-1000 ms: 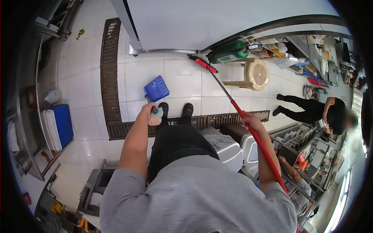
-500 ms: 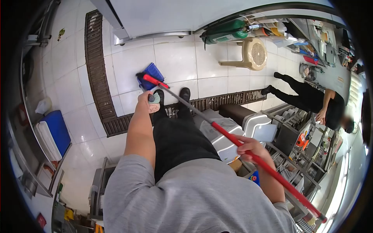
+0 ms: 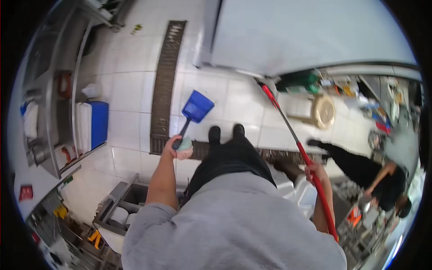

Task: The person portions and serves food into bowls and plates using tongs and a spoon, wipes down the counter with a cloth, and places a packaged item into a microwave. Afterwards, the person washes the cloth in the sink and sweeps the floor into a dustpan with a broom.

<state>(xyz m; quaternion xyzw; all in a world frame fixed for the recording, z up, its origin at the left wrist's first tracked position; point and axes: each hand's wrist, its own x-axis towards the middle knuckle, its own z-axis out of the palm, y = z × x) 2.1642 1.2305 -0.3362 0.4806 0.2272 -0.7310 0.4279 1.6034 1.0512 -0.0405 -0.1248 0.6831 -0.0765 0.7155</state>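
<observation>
My left hand (image 3: 171, 146) is closed round the dark handle of a blue dustpan (image 3: 198, 107), whose pan lies just above or on the white tiles; I cannot tell which. A pale green and pinkish bundle (image 3: 185, 147), perhaps cloth, is held against that handle. My right hand (image 3: 316, 172) grips the red pole of a broom (image 3: 292, 130). The broom's red head and dark bristles reach the floor by the base of a large white appliance (image 3: 310, 36). Bristle detail is blurred. Both my shoes are between the two tools.
Dark drain grates (image 3: 164, 85) run along the floor. A beige stool (image 3: 323, 111) and a green cylinder (image 3: 299, 82) stand to the right. Another person (image 3: 375, 180) in dark clothes works at the far right. Green scraps (image 3: 136, 29) lie at upper left.
The broom head has swung away from the dustpan, right and up to the appliance's base. The dustpan is now turned with its pan facing up. The camera view has shifted too.
</observation>
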